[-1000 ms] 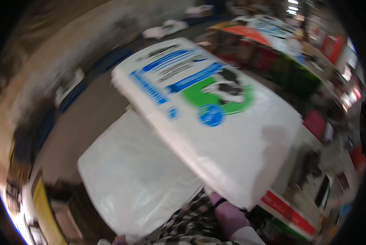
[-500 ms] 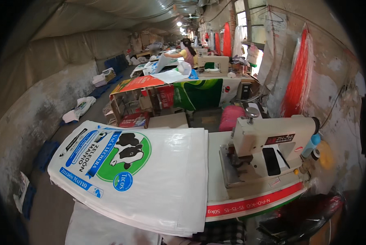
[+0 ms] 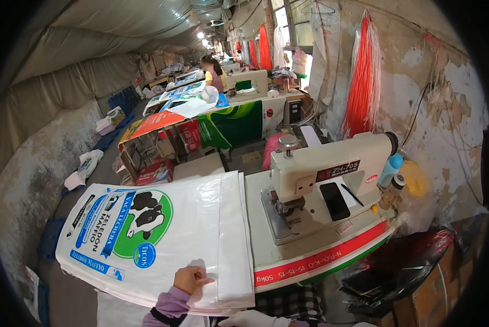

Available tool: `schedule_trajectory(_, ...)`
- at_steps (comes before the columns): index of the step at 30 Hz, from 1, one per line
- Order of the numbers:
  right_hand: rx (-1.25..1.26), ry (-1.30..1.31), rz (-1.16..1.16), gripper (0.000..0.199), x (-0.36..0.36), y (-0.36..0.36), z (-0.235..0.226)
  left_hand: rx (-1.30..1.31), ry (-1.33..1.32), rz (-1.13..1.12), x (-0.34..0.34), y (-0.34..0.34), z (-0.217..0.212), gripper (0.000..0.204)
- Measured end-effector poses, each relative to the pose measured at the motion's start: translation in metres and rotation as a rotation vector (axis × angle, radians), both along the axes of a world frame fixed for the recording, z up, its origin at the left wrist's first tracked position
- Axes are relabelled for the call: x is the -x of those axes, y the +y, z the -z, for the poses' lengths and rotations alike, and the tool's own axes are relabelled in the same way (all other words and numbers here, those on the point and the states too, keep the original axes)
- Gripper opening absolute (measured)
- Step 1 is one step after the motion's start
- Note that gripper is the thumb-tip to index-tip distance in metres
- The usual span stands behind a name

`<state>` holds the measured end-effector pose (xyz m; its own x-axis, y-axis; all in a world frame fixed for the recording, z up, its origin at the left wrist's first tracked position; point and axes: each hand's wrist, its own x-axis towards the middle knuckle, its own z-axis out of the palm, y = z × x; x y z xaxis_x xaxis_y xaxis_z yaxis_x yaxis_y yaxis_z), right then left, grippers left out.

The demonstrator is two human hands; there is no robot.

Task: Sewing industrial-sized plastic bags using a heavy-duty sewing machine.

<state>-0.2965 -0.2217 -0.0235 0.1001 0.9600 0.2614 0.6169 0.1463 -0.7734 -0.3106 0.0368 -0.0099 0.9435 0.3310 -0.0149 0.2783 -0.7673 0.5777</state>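
Note:
A pile of white woven plastic sacks [image 3: 184, 218], printed with a cow on a green circle and blue bands, lies in front of me. My left hand [image 3: 191, 279], bare with a purple sleeve, is on the top sack near its right edge. Its fingers are curled and look pinched on the plastic. At the bottom of the view, just below the pile's near right corner, is my right hand [image 3: 250, 318] in a white glove. The picture's edge cuts it off, and its fingers cannot be made out well. Right of the pile stands a cream sewing machine [image 3: 331, 169].
A black phone [image 3: 335, 200] and a pen lie under the machine's arm. Behind it are a blue bottle [image 3: 390, 170] and red strands [image 3: 363, 76] hung on the wall. Dark plastic bags [image 3: 397, 272] lie at lower right. Farther off, a person [image 3: 214, 75] stands by another table.
Both my hands have come into view from below, the left onto the top sack. The view has shifted right, and the top sack's right edge now sits apart from those beneath.

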Motion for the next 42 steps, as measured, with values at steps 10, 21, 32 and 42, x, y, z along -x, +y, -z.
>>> schedule_trajectory(10, 0.002, 0.348, 0.412, 0.023, -0.066, 0.023, -0.008, -0.143, -0.099, -0.076, -0.007, 0.017, 0.011, 0.019)
schedule_trajectory(21, -0.015, -0.524, 0.601, 0.019, -0.083, 0.124, -0.034, 0.787, -0.215, -0.297, 0.008, 0.034, -0.003, 0.011)
schedule_trajectory(32, -0.494, -0.317, 0.900, 0.019, -0.049, 0.114, -0.068, 0.674, -0.731, -0.437, 0.037, 0.047, -0.036, 0.007)
schedule_trajectory(42, 0.028, -0.012, -0.164, 0.022, 0.036, 0.109, -0.036, -0.181, 0.375, 0.104, 0.117, 0.015, -0.026, 0.048)
